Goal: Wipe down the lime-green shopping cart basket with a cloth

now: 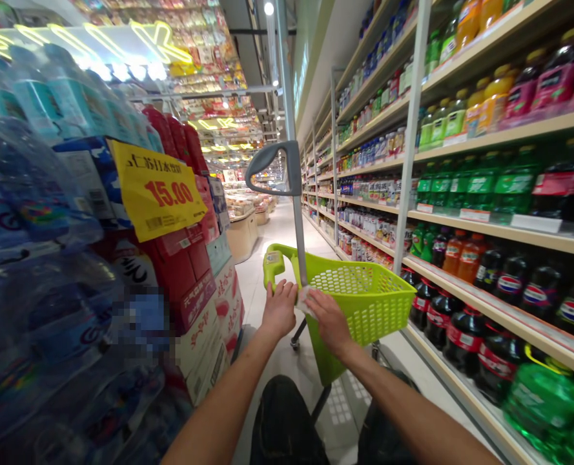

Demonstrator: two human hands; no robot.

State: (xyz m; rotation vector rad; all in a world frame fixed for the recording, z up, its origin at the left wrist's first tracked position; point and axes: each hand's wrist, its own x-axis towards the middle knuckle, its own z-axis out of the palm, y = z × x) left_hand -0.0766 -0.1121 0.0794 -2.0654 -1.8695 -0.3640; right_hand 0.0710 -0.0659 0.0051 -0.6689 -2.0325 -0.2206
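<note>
A lime-green plastic shopping cart [364, 316] with a perforated basket stands right in front of my knees. My left hand [280, 308] is closed round the lower part of its green handle [273, 263]. Just to the right, my right hand [329, 318] presses a crumpled white wipe [305, 298] against the cart near the foot of a grey pole [297, 232]. The fingers of that hand are bent over the wipe and partly hide it. Higher on the pole sits a grey looped grip [274, 169], which neither hand touches.
Shelves of soft drink bottles [497, 181] line the right side. Stacked drink packs [39, 245] and boxes crowd the left, with a yellow price sign [158, 190] sticking out. A pale tiled aisle [277, 223] runs ahead past a display counter [244, 234].
</note>
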